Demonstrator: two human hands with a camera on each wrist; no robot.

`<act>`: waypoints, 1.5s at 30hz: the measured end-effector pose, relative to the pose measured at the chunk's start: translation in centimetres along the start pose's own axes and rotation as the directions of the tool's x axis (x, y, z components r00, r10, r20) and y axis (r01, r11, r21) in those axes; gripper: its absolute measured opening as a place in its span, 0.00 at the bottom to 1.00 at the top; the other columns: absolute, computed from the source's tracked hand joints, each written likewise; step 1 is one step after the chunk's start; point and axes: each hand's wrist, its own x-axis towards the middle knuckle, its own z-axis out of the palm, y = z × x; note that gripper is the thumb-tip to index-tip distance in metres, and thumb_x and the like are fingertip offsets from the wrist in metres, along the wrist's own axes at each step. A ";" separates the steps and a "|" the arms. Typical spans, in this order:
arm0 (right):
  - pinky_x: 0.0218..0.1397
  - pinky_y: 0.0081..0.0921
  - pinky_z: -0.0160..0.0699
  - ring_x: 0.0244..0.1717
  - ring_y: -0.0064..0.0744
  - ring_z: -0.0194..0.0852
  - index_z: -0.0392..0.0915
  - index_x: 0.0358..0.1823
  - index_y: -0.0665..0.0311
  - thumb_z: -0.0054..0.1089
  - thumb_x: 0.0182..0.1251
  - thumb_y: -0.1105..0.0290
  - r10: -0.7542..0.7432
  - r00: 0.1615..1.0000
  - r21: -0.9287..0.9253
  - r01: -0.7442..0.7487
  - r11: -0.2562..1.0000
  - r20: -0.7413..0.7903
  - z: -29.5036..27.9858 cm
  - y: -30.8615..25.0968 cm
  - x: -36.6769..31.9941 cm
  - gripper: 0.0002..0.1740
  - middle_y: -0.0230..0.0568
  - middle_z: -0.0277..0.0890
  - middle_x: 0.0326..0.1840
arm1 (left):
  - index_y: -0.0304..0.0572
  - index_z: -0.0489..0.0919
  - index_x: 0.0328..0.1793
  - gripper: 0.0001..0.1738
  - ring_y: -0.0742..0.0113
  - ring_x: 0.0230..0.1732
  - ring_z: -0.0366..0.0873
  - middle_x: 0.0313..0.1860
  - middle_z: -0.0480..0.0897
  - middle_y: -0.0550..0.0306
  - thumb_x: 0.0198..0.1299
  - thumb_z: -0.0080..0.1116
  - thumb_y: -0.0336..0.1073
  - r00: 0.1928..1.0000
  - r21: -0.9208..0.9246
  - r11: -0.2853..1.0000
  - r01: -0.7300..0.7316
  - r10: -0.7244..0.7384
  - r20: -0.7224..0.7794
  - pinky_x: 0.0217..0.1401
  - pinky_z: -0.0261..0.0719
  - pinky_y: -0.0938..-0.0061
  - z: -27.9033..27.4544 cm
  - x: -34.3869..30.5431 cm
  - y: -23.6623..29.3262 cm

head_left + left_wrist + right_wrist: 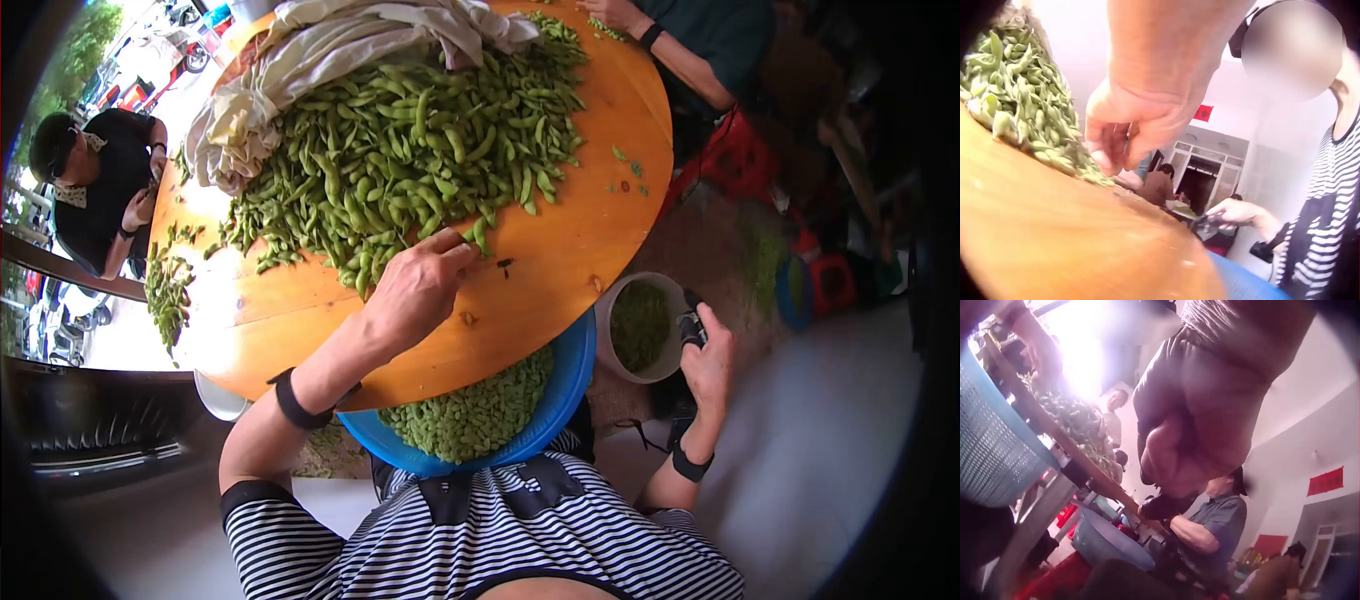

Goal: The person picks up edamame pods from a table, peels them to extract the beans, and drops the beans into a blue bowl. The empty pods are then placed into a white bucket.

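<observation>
A large heap of green bean pods [400, 150] covers the back of the round wooden table [560, 270]. At the heap's near edge is my left hand [415, 285], palm down, fingers loosely bent beside a pod [480, 236]. In the left wrist view, the same hand [1141, 125] hangs above the table edge with nothing visible between thumb and fingers. Right of the table my right hand [710, 362] grips a small black object [692, 325], beside a white bucket [606, 335]. The right wrist view shows that hand [1197, 425] curled round something dark [1163, 506].
Below the table edge, a blue basin [577, 385] holds shelled beans [470, 410]. Cloth [300, 60] lies over the heap's back. One person [100, 190] sits at the left, and another's arm [690, 65] reaches in at the top right. Loose pods [168, 290] lie at the table's left edge.
</observation>
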 end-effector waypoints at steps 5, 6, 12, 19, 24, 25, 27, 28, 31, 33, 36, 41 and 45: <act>0.47 0.32 0.78 0.39 0.56 0.81 0.76 0.48 0.77 0.47 0.43 0.84 -0.145 0.989 0.137 0.141 0.980 0.018 1.4 -1.8 0.3 0.25 0.63 0.78 0.36 | 0.35 0.77 0.44 0.14 0.44 0.37 0.78 0.39 0.74 0.47 0.50 0.53 0.19 0.999 0.102 0.995 0.006 -0.011 0.046 0.40 0.78 0.57 1.4 1.1 -1.3; 0.46 0.31 0.78 0.38 0.51 0.81 0.76 0.48 0.76 0.47 0.43 0.84 -0.163 0.986 0.182 0.157 0.971 0.021 1.6 -2.2 0.4 0.25 0.61 0.79 0.35 | 0.35 0.77 0.44 0.14 0.44 0.37 0.78 0.39 0.74 0.47 0.49 0.54 0.20 0.999 0.098 0.995 0.004 -0.008 0.038 0.40 0.78 0.57 1.5 1.2 -1.5; 0.33 0.17 0.71 0.26 0.19 0.70 0.79 0.48 0.72 0.43 0.47 0.85 -0.228 0.944 0.597 0.042 0.801 0.240 2.6 -7.8 -0.1 0.25 0.35 0.77 0.28 | 0.34 0.79 0.44 0.09 0.51 0.35 0.79 0.34 0.76 0.48 0.56 0.56 0.22 0.998 0.025 1.000 -0.005 0.006 -0.064 0.35 0.78 0.65 0.2 1.4 -0.6; 0.21 0.14 0.62 0.20 0.15 0.59 0.70 0.56 0.83 0.36 0.52 0.82 -0.375 0.774 0.849 -0.385 0.361 0.510 6.6 -11.3 -1.8 0.27 0.30 0.64 0.21 | 0.36 0.76 0.45 0.06 0.79 0.30 0.78 0.30 0.81 0.62 0.64 0.60 0.26 0.920 -0.791 0.507 0.343 -0.350 0.174 0.31 0.76 0.83 -0.2 -2.4 4.3; 0.19 0.14 0.57 0.19 0.14 0.55 0.69 0.56 0.84 0.36 0.57 0.82 -0.431 0.717 0.835 -0.497 0.236 0.548 8.6 -12.1 -2.5 0.25 0.30 0.62 0.22 | 0.35 0.76 0.44 0.06 0.81 0.30 0.76 0.31 0.81 0.63 0.62 0.61 0.23 0.905 -0.795 0.551 0.253 -0.425 -0.007 0.32 0.75 0.83 2.7 -4.7 5.3; 0.19 0.14 0.56 0.19 0.14 0.54 0.69 0.56 0.84 0.36 0.58 0.82 -0.418 0.721 0.831 -0.514 0.214 0.553 8.7 -12.3 -2.6 0.24 0.29 0.62 0.22 | 0.34 0.76 0.43 0.07 0.76 0.29 0.78 0.31 0.81 0.59 0.60 0.61 0.22 0.909 -0.739 0.645 0.195 -0.401 -0.110 0.32 0.76 0.81 3.1 -4.9 5.2; 0.19 0.14 0.55 0.19 0.14 0.54 0.69 0.56 0.84 0.36 0.58 0.82 -0.411 0.731 0.836 -0.512 0.198 0.545 9.0 -12.3 -2.7 0.24 0.29 0.61 0.22 | 0.33 0.76 0.42 0.08 0.72 0.29 0.79 0.31 0.81 0.55 0.58 0.61 0.20 0.908 -0.675 0.726 0.135 -0.364 -0.209 0.32 0.77 0.78 3.4 -5.0 5.4; 0.19 0.14 0.55 0.19 0.14 0.53 0.69 0.56 0.83 0.37 0.59 0.82 -0.409 0.739 0.841 -0.511 0.177 0.535 9.0 -12.2 -2.7 0.23 0.28 0.61 0.22 | 0.34 0.77 0.42 0.08 0.70 0.28 0.80 0.30 0.80 0.55 0.57 0.61 0.20 0.900 -0.625 0.772 0.116 -0.347 -0.262 0.31 0.77 0.78 3.5 -4.9 5.6; 0.19 0.14 0.54 0.19 0.13 0.53 0.70 0.55 0.83 0.37 0.57 0.82 -0.383 0.728 0.818 -0.551 0.168 0.569 8.8 -12.2 -2.8 0.23 0.28 0.61 0.22 | 0.34 0.77 0.42 0.08 0.70 0.29 0.79 0.30 0.80 0.55 0.57 0.60 0.18 0.903 -0.526 0.843 0.114 -0.309 -0.299 0.32 0.77 0.78 3.2 -5.0 6.0; 0.19 0.14 0.55 0.19 0.13 0.53 0.71 0.53 0.82 0.38 0.57 0.83 -0.393 0.726 0.822 -0.540 0.182 0.564 8.8 -11.9 -2.8 0.23 0.27 0.61 0.22 | 0.34 0.77 0.41 0.08 0.71 0.29 0.78 0.29 0.80 0.56 0.57 0.60 0.18 0.913 -0.479 0.869 0.127 -0.291 -0.286 0.34 0.78 0.78 3.1 -5.1 6.0; 0.20 0.14 0.57 0.19 0.12 0.55 0.73 0.50 0.80 0.38 0.55 0.83 -0.424 0.739 0.850 -0.424 0.312 0.524 8.3 -12.1 -2.7 0.22 0.27 0.62 0.22 | 0.35 0.77 0.41 0.08 0.70 0.29 0.78 0.29 0.79 0.58 0.57 0.60 0.18 0.935 -0.445 0.891 0.091 -0.230 -0.271 0.34 0.78 0.77 3.8 -5.4 5.7; 0.21 0.13 0.61 0.19 0.12 0.58 0.74 0.45 0.77 0.37 0.55 0.83 -0.468 0.768 0.866 -0.220 0.448 0.437 7.7 -12.6 -2.2 0.18 0.28 0.62 0.21 | 0.40 0.72 0.47 0.12 0.73 0.27 0.76 0.31 0.79 0.59 0.61 0.62 0.24 0.829 -0.965 -0.179 0.193 -0.496 0.258 0.28 0.73 0.79 3.1 -5.1 6.0; 0.21 0.13 0.62 0.19 0.13 0.59 0.73 0.46 0.78 0.35 0.56 0.81 -0.477 0.732 0.873 -0.388 0.296 0.487 8.3 -12.2 -1.9 0.19 0.31 0.66 0.20 | 0.43 0.70 0.53 0.14 0.74 0.26 0.75 0.30 0.79 0.56 0.64 0.60 0.28 0.907 -0.826 -0.548 0.130 -0.272 0.322 0.25 0.64 0.85 4.3 -5.2 4.6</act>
